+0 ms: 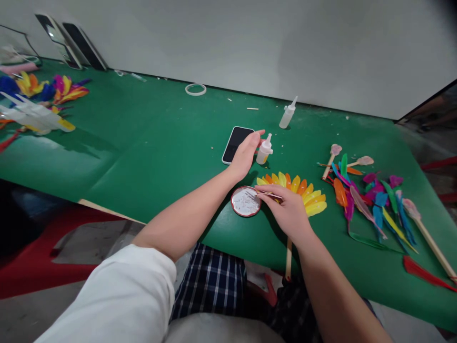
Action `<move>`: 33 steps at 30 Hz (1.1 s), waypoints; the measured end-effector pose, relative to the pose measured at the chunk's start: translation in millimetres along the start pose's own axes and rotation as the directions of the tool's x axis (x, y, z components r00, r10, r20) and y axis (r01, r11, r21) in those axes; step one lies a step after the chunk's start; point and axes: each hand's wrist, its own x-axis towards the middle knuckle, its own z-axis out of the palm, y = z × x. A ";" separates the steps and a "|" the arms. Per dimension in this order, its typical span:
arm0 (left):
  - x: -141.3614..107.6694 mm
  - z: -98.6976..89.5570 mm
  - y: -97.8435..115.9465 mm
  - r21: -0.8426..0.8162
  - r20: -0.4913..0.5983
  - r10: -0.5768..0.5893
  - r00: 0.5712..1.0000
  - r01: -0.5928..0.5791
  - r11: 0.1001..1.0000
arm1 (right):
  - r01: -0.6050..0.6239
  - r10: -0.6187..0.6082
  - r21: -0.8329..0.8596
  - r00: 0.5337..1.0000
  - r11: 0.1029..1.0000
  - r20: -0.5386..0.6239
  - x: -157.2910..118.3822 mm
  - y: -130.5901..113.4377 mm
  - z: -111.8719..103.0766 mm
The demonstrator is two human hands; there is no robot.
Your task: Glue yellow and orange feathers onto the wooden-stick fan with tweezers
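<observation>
My left hand (245,153) is beside a small white squeeze bottle (263,153) standing on the table, its fingers stretched out toward the bottle's far side; whether they touch it is unclear. A dark-screened phone (235,143) lies partly under this hand. In my right hand (288,212) a slim pair of tweezers (268,194) is pinched, tips over a round red-rimmed dish (233,206) of white paste. Behind the right hand spreads a fan of yellow and orange feathers (310,196), with a wooden stick (289,255) reaching over the table edge.
Another squeeze bottle (286,114) stands farther back, near a clear ring (195,89). Loose coloured feathers (380,200) and paddle-ended wooden sticks (428,238) lie at right. More feathers (66,89) and blurred white bottles (39,114) are at left. Two phones (84,45) lean against the wall.
</observation>
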 end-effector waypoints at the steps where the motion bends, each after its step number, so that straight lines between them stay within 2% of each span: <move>1: 0.1 0.0 0.0 0.001 0.001 -0.002 1.000 0.002 1.000 | -0.001 0.001 0.007 1.000 1.000 0.004 -0.1 -0.3 0.0; 5: 0.6 0.4 0.3 -0.011 -0.006 -0.018 1.000 0.018 1.000 | -0.013 0.013 0.024 1.000 1.000 -0.007 -0.2 -4.3 -0.9; 12: 0.2 -0.3 0.7 -0.008 -0.002 -0.023 1.000 0.023 1.000 | -0.160 0.199 0.219 0.966 0.962 -0.165 2.0 -11.9 -10.3; 16: -0.4 0.2 2.1 -0.008 -0.007 -0.027 1.000 0.026 1.000 | -0.074 0.186 0.438 0.958 0.896 -0.219 3.9 -12.3 -12.6; 20: -1.8 0.8 3.3 -0.003 -0.008 -0.033 0.999 0.033 0.999 | 0.003 0.132 0.565 0.971 0.825 -0.198 3.4 -13.2 -12.2; 28: -1.5 0.3 1.5 -0.020 -0.010 -0.015 1.000 0.015 1.000 | -0.024 0.142 0.560 0.975 0.828 -0.168 2.5 -12.1 -12.4; 33: -3.5 -0.1 1.8 0.020 0.024 0.057 0.998 -0.057 0.998 | -0.072 0.159 0.494 0.978 0.867 -0.137 3.5 -7.4 -12.8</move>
